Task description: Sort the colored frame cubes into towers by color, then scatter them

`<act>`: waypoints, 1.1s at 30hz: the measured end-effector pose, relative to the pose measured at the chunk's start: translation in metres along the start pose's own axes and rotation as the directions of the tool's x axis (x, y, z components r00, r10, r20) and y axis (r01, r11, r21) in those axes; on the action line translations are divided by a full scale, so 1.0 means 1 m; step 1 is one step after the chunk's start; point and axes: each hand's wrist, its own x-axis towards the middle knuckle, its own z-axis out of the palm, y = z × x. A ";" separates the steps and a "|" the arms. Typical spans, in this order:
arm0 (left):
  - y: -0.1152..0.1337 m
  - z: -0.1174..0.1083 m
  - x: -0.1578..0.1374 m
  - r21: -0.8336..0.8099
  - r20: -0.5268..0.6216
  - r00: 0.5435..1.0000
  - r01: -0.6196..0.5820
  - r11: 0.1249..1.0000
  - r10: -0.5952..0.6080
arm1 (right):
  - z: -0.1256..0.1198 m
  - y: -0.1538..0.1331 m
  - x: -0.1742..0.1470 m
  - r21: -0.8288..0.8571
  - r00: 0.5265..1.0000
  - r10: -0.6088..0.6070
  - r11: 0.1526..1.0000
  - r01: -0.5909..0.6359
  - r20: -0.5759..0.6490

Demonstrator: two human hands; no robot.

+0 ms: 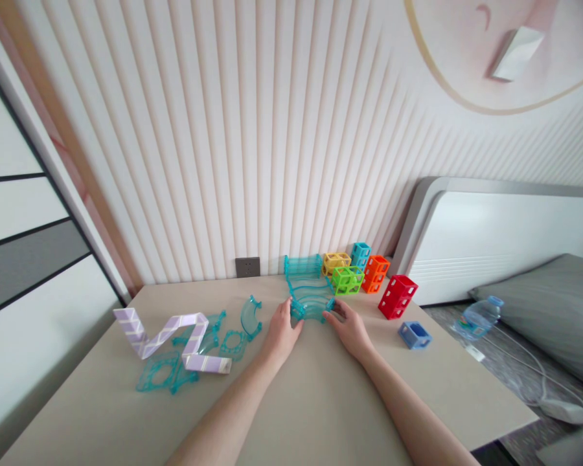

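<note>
A curved piece of clear teal plastic track (313, 307) lies between my hands in the middle of the table. My left hand (282, 329) grips its left end, thumb towards me and fingers along the far side. At the right end, my right hand (348, 329) pinches the same piece. Just behind it stands a longer teal track section (305, 277) that slopes up towards the wall; the curved piece meets its near end, but I cannot tell whether they are joined. Behind my right hand are green block frames (347, 280) and yellow block frames (335, 262).
Orange (376, 274), red (398, 297) and blue block frames (414, 334) stand at the right. Left of my hands lie loose teal pieces (158, 372), a curved track (251, 317) and a folded paper strip (175, 323). A plastic bottle (480, 317) lies beyond the table's right edge.
</note>
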 end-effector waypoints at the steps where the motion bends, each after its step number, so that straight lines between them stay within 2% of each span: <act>1: -0.001 0.000 0.000 -0.008 0.002 1.000 0.003 1.000 -0.003 | 0.000 0.000 0.000 0.000 1.000 0.002 1.000 -0.002 0.000; 16: -0.004 -0.002 0.002 -0.082 0.022 0.999 0.038 0.996 -0.036 | 0.001 0.001 0.000 0.045 1.000 0.020 0.999 -0.020 0.006; 33: 0.006 -0.007 0.001 -0.004 0.024 1.000 0.005 1.000 -0.005 | 0.002 -0.001 -0.001 0.049 0.999 0.000 0.999 -0.002 0.042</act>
